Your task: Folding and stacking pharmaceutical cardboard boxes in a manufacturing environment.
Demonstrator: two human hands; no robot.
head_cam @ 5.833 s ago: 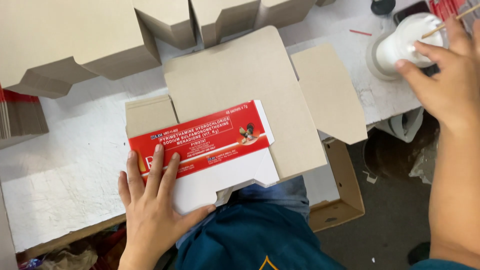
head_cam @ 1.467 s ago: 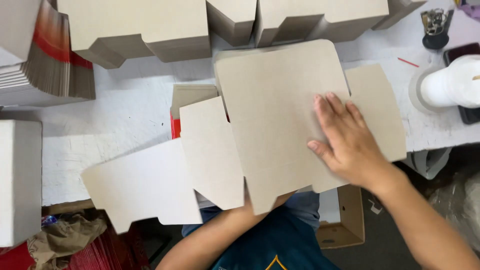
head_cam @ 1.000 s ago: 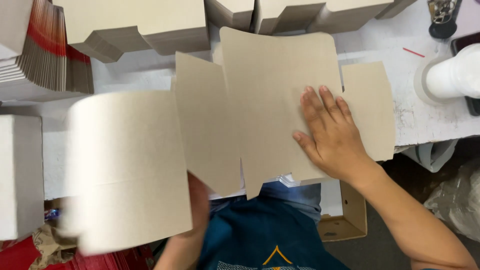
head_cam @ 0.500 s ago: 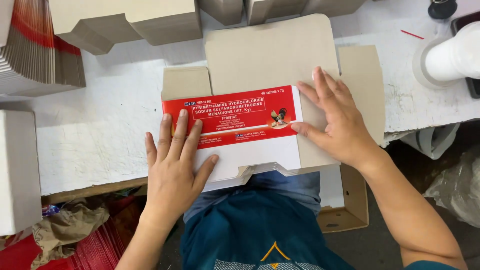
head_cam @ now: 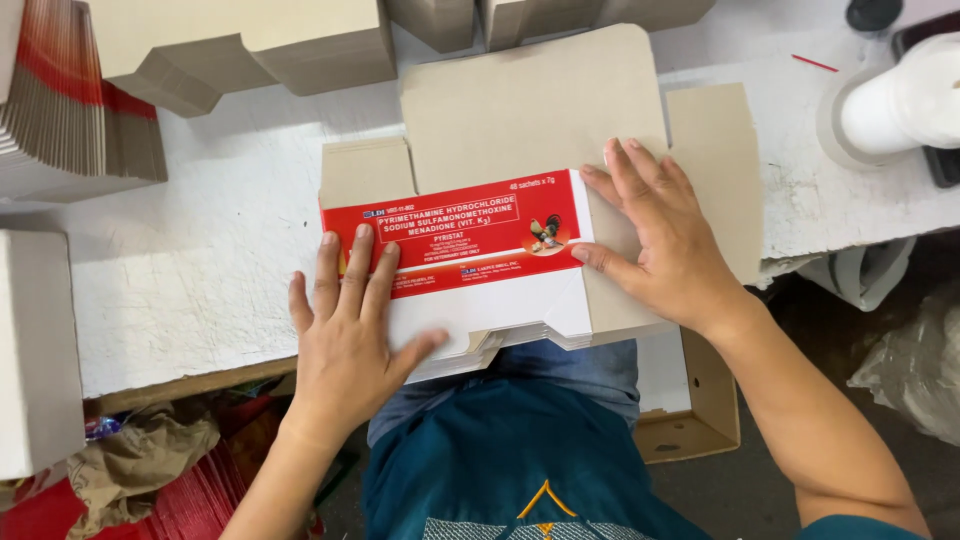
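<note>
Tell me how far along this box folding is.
Done: the red-and-white printed panel is folded over the grey carton blank. In hand: left hand presses that panel flat, right hand pins the blank beside it. Left: the side flaps lie unfolded, and a stack of flat blanks waits.

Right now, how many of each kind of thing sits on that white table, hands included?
Hands: 2, left hand, right hand
Flat red-and-white carton under them: 1
Folded grey cartons along the back: at least 4
Stack of flat cartons: 1
White roll: 1
Total: at least 9
</note>
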